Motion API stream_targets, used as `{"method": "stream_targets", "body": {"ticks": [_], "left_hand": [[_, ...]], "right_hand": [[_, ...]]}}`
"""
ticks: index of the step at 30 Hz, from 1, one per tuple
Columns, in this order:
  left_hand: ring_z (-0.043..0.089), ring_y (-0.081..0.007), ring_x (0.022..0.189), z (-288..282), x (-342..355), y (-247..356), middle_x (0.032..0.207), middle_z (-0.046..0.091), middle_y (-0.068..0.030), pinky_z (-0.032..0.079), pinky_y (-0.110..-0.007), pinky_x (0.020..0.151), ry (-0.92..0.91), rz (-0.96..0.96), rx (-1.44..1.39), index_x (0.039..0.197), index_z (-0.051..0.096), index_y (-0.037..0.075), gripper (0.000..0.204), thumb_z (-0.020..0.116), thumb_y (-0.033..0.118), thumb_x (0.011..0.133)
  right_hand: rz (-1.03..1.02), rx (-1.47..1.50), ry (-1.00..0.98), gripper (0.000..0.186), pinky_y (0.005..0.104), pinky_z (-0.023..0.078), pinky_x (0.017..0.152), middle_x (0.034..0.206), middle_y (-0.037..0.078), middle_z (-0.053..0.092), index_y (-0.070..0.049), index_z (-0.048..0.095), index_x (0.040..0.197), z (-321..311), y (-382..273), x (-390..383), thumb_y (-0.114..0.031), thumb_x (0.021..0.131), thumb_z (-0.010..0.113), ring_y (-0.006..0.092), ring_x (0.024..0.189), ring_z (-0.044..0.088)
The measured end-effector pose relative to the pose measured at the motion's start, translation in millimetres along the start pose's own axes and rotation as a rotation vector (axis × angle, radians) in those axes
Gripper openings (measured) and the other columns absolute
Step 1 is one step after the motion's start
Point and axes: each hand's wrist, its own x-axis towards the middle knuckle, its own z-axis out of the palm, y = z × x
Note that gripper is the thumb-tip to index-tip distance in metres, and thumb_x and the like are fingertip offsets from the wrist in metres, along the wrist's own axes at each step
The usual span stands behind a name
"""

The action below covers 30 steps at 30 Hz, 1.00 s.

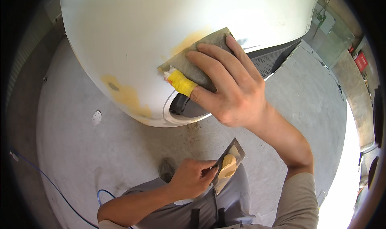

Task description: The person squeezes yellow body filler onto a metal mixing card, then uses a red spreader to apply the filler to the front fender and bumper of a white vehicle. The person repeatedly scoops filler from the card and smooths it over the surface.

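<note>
My right hand [237,92], with yellow tape round its leftmost finger, grips a flat grey metal spreader [215,38] against the white car bumper [116,36], above a dark oval recess [183,106]. Yellowish filler [187,40] shows beside the spreader, and another patch [128,100] lies lower left on the bumper. Below the bumper, my left hand [189,174] pinches a second metal spreader [239,148] carrying a mound of beige putty [228,164], held over my grey-trousered legs.
The grey concrete floor [80,148] surrounds the bumper, with a small white disc [96,117] on it. Blue hose [56,188] runs along the lower left. A dark mesh grille [265,64] sits right of my right hand. Glass panels and a red box [360,61] stand at the far right.
</note>
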Motion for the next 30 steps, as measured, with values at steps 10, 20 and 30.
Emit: {"method": "stream_targets", "body": {"ticks": [10,20,30], "left_hand": [[0.048,-0.0079,0.051,0,-4,-6,0.057,0.056,-0.0056,0.042,-0.029,0.051,-0.046,0.000,0.103,0.100,0.070,-0.002,0.016,0.062,0.011,0.100],[0.052,-0.0084,0.053,0,-5,-8,0.060,0.061,-0.0065,0.044,-0.030,0.052,-0.051,0.021,0.093,0.101,0.071,-0.002,0.017,0.061,0.012,0.101],[0.045,-0.0227,0.050,0,-13,-2,0.060,0.053,-0.0146,0.040,-0.037,0.051,-0.036,-0.045,0.035,0.095,0.064,-0.003,0.015,0.061,0.012,0.098]], "right_hand": [[0.041,0.029,0.060,0.018,0.0553,0.059,0.093,0.105,0.012,0.074,-0.015,0.073,0.071,-23,-6,-20,-0.025,0.056,0.074,0.0301,0.102,0.072],[0.010,0.011,0.014,0.021,0.0555,0.060,0.091,0.104,0.011,0.074,-0.016,0.074,0.072,2,-3,13,-0.028,0.055,0.076,0.0294,0.101,0.073],[0.058,-0.001,-0.030,0.016,0.0554,0.055,0.100,0.109,0.005,0.072,-0.022,0.077,0.080,-14,-14,-44,-0.024,0.067,0.069,0.0240,0.106,0.069]]}}
